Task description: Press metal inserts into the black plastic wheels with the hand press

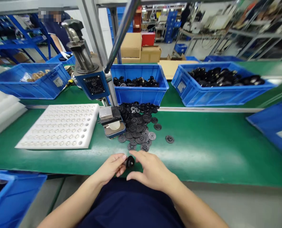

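Dark, glossy and round: a small black part (130, 162), held in a bare left hand (113, 164) at a workshop bench. Thin, flat and pierced with small holes: matte black discs (139, 126), heaped loosely beside a blue-and-silver metal press (93, 84), with a lone disc (169, 139) lying apart to the right. Blocky and pale on the left: a white foam tray (90, 126), dotted with rows of round pits, most filled with shiny pieces, plus a column of gray holes down the right side.

Beneath all this, a smooth green tabletop (214, 148), streaked with reflected light. Lined up behind, blue plastic bins: a left bin (17, 90) with brownish pieces, a middle bin (136, 95) and a right bin (217, 95) with black parts. Farther back, cardboard boxes (131, 44), blue shelving (24, 44) and a person (57, 34) in a dark top and white glove.

Front and center, over the table's near edge, the black part, pinched between left thumb and fingers. Just beside it, the right hand (150, 167), thumb and forefinger spread wide around the part's near side; contact with it impossible to tell.
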A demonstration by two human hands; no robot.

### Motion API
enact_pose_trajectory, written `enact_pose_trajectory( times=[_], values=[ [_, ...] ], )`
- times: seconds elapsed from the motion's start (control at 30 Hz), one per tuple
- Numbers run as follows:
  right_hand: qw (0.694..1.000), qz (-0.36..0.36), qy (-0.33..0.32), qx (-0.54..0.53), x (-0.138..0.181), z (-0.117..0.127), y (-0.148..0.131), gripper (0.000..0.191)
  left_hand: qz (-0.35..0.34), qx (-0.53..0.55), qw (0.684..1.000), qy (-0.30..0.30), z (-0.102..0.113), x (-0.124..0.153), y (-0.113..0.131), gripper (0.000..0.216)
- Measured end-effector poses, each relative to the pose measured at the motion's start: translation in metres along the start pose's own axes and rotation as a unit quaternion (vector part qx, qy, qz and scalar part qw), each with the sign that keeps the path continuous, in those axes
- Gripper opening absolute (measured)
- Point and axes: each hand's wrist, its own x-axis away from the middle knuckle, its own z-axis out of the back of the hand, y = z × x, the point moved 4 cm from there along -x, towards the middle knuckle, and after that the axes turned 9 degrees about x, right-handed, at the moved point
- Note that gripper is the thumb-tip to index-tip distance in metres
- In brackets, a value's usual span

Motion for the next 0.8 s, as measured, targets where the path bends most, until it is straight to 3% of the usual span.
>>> enact_pose_trajectory(
  times=[0.07, 0.17, 0.23, 0.4, 0.47, 0.57, 0.63, 0.8],
  values=[
    [0.996, -0.031, -0.079, 0.005, -0.003, 0.001, 0.001, 0.056, -0.023, -0.057, 0.998, -0.002, -0.006, -0.002, 0.000, 0.050],
    [0.978, -0.080, -0.193, 0.007, -0.011, 0.006, 0.010, 0.036, -0.082, -0.183, 0.979, 0.020, -0.005, -0.006, 0.004, 0.047],
    [0.972, -0.104, -0.209, -0.029, -0.023, 0.016, 0.025, 0.028, -0.137, -0.286, 0.946, 0.071, 0.009, -0.008, 0.006, 0.040],
    [0.981, -0.153, -0.029, -0.116, -0.081, 0.075, 0.087, 0.029, -0.221, -0.427, 0.854, 0.197, 0.063, -0.008, -0.005, 0.035],
    [0.977, -0.166, 0.043, -0.124, -0.103, 0.097, 0.108, 0.037, -0.264, -0.443, 0.828, 0.220, 0.071, -0.006, -0.012, 0.035],
    [0.952, -0.157, 0.219, -0.143, -0.116, 0.116, 0.124, 0.048, -0.329, -0.461, 0.792, 0.230, 0.066, -0.001, -0.016, 0.034],
    [0.938, -0.138, 0.294, -0.119, -0.109, 0.109, 0.123, 0.051, -0.356, -0.458, 0.780, 0.236, 0.059, 0.003, -0.012, 0.034],
    [0.957, -0.110, 0.258, -0.069, -0.063, 0.052, 0.117, 0.047, -0.357, -0.453, 0.781, 0.239, 0.045, 0.007, 0.003, 0.037]
  ],
)
